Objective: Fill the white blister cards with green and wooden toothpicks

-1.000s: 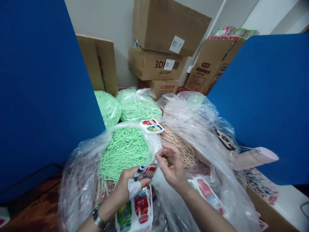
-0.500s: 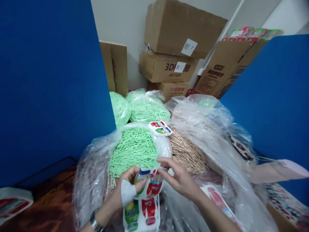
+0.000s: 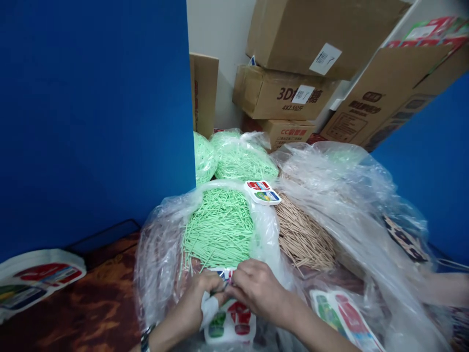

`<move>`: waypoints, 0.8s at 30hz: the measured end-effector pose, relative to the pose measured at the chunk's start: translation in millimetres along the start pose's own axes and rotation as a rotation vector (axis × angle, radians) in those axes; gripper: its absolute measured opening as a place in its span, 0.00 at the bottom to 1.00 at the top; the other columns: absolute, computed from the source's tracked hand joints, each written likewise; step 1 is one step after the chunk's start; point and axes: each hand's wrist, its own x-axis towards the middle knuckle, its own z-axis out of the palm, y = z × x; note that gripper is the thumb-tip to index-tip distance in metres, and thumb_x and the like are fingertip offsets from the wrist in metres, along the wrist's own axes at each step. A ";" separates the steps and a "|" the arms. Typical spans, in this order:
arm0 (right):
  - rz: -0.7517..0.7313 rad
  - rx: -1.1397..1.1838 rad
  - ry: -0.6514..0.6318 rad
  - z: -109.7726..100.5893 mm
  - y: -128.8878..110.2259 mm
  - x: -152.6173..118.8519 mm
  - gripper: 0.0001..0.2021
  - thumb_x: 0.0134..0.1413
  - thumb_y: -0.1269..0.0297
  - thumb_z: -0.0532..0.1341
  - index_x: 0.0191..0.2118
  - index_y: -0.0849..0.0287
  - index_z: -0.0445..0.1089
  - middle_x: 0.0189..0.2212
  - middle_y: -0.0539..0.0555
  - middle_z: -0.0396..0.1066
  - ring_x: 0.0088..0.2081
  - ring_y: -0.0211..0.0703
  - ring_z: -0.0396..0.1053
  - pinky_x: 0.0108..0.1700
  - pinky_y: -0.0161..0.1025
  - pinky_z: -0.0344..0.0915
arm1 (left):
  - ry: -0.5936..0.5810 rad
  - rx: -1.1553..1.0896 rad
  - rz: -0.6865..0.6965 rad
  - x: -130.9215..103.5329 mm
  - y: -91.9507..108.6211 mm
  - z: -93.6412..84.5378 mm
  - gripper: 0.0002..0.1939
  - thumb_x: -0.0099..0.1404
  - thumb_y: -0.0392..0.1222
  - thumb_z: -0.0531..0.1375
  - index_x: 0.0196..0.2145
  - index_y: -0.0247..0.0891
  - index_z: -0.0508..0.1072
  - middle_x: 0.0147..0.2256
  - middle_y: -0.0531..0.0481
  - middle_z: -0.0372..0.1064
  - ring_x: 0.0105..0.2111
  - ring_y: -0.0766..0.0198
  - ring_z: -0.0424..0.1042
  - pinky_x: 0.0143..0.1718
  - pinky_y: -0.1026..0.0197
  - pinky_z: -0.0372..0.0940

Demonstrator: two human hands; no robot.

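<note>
My left hand (image 3: 207, 296), a white wrap near its thumb, is closed on a printed plastic packet (image 3: 223, 272) with bottle pictures. My right hand (image 3: 258, 293) pinches the same packet from the other side, its fingertips meeting the left ones. Both hands cover most of the packet. Just below them lies a stack of packets (image 3: 241, 325) with green and red bottle prints. Beyond the hands, a clear bag (image 3: 161, 244) lies open around light green sticks (image 3: 220, 227). Brown sticks (image 3: 304, 234) lie to the right of these.
More packets lie on the bag's rim (image 3: 263, 192), at lower right (image 3: 346, 318) and at far left (image 3: 40, 278). Filled bags (image 3: 244, 159) and cardboard boxes (image 3: 286, 93) stand behind. Blue panels (image 3: 95, 122) flank both sides. A pale blurred shape (image 3: 441, 288) shows at right.
My right hand has come down and in against the left, and the held packet is now mostly covered. The view has turned left, so the scene sits further right.
</note>
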 end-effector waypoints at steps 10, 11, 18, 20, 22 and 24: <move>0.372 0.137 -0.256 20.3 63.4 28.7 0.08 0.63 0.66 0.51 0.39 0.59 0.67 0.32 0.51 0.71 0.34 0.38 0.70 0.36 0.34 0.66 | -0.128 -0.040 0.150 -15.2 -10.3 23.0 0.13 0.54 0.45 0.67 0.20 0.37 0.69 0.24 0.53 0.67 0.26 0.65 0.64 0.29 0.66 0.56; 0.358 0.006 -0.328 27.4 65.3 29.2 0.07 0.61 0.67 0.54 0.37 0.60 0.68 0.32 0.53 0.71 0.34 0.39 0.70 0.37 0.35 0.65 | -0.140 -0.026 0.169 -16.6 -10.3 24.3 0.13 0.54 0.46 0.67 0.21 0.37 0.70 0.24 0.53 0.68 0.26 0.65 0.65 0.29 0.65 0.56; 0.336 -0.307 -0.492 55.0 55.6 29.3 0.05 0.52 0.72 0.60 0.36 0.66 0.70 0.36 0.65 0.70 0.40 0.53 0.69 0.38 0.43 0.64 | -0.151 -0.049 0.101 -16.8 1.3 17.3 0.11 0.58 0.43 0.64 0.23 0.37 0.69 0.27 0.52 0.70 0.27 0.65 0.65 0.30 0.65 0.57; 0.327 -0.359 -0.504 60.9 53.4 30.7 0.05 0.54 0.75 0.57 0.37 0.66 0.69 0.36 0.65 0.70 0.40 0.54 0.68 0.38 0.45 0.64 | -0.166 -0.056 0.090 -15.1 4.7 16.5 0.11 0.59 0.43 0.64 0.22 0.37 0.69 0.26 0.53 0.69 0.27 0.65 0.65 0.29 0.66 0.56; 0.312 -0.397 -0.502 65.4 51.9 31.4 0.09 0.56 0.78 0.52 0.37 0.66 0.69 0.36 0.65 0.69 0.39 0.54 0.67 0.39 0.47 0.63 | -0.177 -0.063 0.072 -14.1 5.9 16.9 0.12 0.59 0.42 0.64 0.22 0.36 0.68 0.26 0.53 0.69 0.27 0.65 0.65 0.29 0.66 0.56; 0.296 -0.420 -0.497 67.4 50.7 31.1 0.11 0.57 0.79 0.50 0.38 0.66 0.68 0.36 0.65 0.69 0.40 0.54 0.66 0.40 0.48 0.63 | -0.168 -0.061 0.049 -14.0 4.6 17.6 0.12 0.57 0.43 0.64 0.21 0.36 0.68 0.26 0.53 0.69 0.26 0.66 0.64 0.28 0.66 0.55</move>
